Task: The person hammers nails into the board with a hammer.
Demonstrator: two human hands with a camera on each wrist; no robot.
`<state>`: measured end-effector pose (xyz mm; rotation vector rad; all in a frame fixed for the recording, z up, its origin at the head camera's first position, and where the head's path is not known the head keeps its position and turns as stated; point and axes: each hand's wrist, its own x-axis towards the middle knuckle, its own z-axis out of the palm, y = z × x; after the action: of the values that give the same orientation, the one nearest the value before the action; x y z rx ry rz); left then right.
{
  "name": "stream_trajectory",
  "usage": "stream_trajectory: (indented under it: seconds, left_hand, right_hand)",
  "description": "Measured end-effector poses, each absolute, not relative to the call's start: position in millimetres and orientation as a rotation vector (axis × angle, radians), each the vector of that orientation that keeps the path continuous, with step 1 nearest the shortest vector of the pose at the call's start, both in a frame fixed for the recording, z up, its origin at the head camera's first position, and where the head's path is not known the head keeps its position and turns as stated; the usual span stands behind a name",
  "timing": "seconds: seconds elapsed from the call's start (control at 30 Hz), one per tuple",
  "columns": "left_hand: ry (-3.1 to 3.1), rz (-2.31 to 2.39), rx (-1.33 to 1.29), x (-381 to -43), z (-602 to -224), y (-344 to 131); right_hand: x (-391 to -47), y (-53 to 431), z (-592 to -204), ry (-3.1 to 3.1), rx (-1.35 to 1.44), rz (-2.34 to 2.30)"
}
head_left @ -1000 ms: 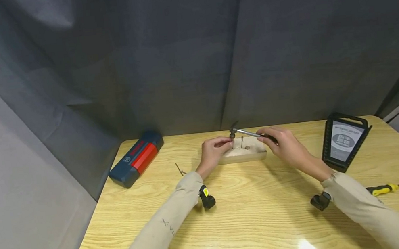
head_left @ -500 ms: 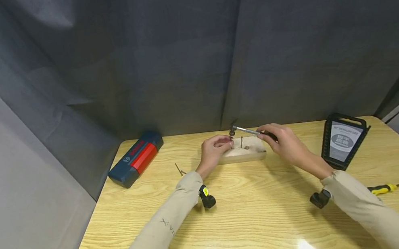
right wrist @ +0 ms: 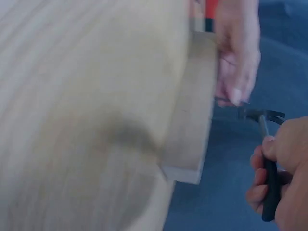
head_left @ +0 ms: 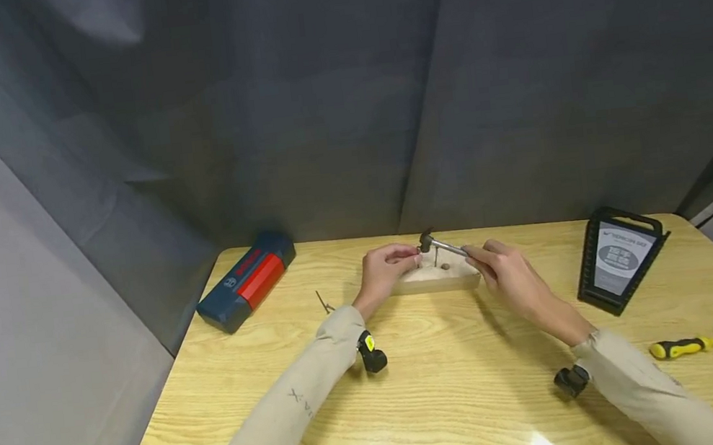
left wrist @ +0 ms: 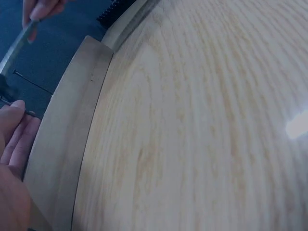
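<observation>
At the table's far edge lies a pale wooden block [head_left: 438, 284]. My left hand [head_left: 380, 276] rests at its left part, thumb and fingertips pinching a nail [head_left: 419, 250] that stands upright on it. A second nail [head_left: 436, 256] stands in the block farther right, also showing as a thin nail [left wrist: 32, 82] in the left wrist view. My right hand [head_left: 511, 280] grips a small claw hammer [head_left: 447, 246] by its black handle [right wrist: 272, 190]. The hammer head [right wrist: 261, 115] is close to the pinched nail, just right of my left fingertips.
A blue and red case [head_left: 247, 283] lies at the far left. Near my left wrist are loose nails [head_left: 325, 304]. On the right sit a black holder with a label [head_left: 621, 260] and a yellow and black screwdriver [head_left: 681, 348]. A dark curtain [head_left: 319, 110] hangs behind the table.
The hammer head has shifted a little right from over the pinched nail, and my right hand and forearm have lowered slightly, uncovering the screwdriver's handle. My left hand keeps its pinch.
</observation>
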<state>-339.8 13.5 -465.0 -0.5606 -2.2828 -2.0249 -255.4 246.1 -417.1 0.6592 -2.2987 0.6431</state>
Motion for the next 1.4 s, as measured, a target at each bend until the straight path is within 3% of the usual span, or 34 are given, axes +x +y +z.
stream_trajectory:
  seconds: [0.17,1.1,1.4]
  left_hand:
    - [-2.277,-2.036,-0.569,-342,-465,11]
    - [-2.287,-2.010,-0.594,-339,-468,14]
    - [-2.253,-2.019,-0.624,-339,-469,14]
  right_hand:
    - [-256,251,-404,-2.225,0.574,0.749]
    - [-258,252,-405,-2.433,0.757,0.695]
    - [-261,248,-395,-2.166,0.675,0.798]
